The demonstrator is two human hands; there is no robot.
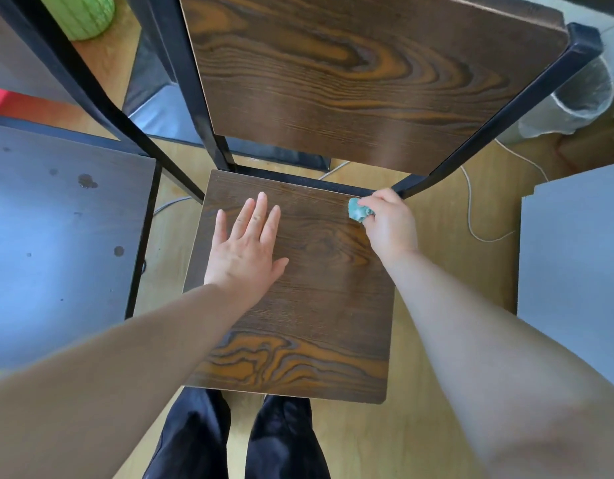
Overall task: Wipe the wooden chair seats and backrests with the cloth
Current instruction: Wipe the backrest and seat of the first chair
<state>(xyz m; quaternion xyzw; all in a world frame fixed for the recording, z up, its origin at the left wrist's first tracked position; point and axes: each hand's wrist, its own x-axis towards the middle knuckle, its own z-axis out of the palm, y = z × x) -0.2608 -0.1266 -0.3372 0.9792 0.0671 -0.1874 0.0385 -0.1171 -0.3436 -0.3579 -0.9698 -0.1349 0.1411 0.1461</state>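
A dark wooden chair seat (309, 305) with orange grain lies directly below me, and its wooden backrest (350, 74) rises behind it in a black metal frame (505, 108). My left hand (245, 245) rests flat on the seat's left half, fingers straight and spread. My right hand (390, 221) grips a bunched teal cloth (359, 209) and holds it against the seat's far right corner, next to the frame post.
A second dark chair seat (63, 236) with spots stands at the left. A grey panel (575, 264) is at the right. A white cord (471, 216) lies on the wooden floor, and a clear-bagged bin (575, 98) stands far right. My dark-trousered legs (240, 440) stand below the seat.
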